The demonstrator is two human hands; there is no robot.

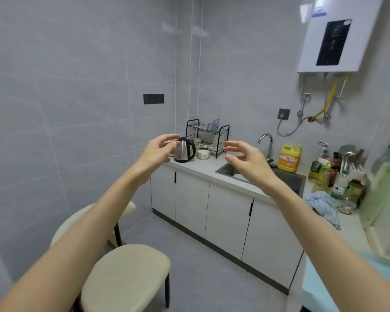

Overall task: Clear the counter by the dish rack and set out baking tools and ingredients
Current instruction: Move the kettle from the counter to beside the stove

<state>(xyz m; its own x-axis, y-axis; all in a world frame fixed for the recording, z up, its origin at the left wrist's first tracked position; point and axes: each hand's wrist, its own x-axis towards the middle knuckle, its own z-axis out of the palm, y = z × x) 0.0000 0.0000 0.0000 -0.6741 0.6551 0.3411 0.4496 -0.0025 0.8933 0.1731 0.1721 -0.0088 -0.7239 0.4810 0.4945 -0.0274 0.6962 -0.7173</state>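
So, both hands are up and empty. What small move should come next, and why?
Probably step closer and reach the left hand for the stainless steel kettle with the black handle. It stands on the pale grey counter right beside the black wire dish rack, the area to clear, and the right hand holds nothing either.

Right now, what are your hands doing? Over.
Left hand, right hand open, empty. Kettle, bowl on counter by dish rack. Stools beside the path.

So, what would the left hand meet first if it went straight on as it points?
Probably the steel kettle, which stands just beyond the left hand in the picture. Nothing shows between them, though the gap in depth is unclear.
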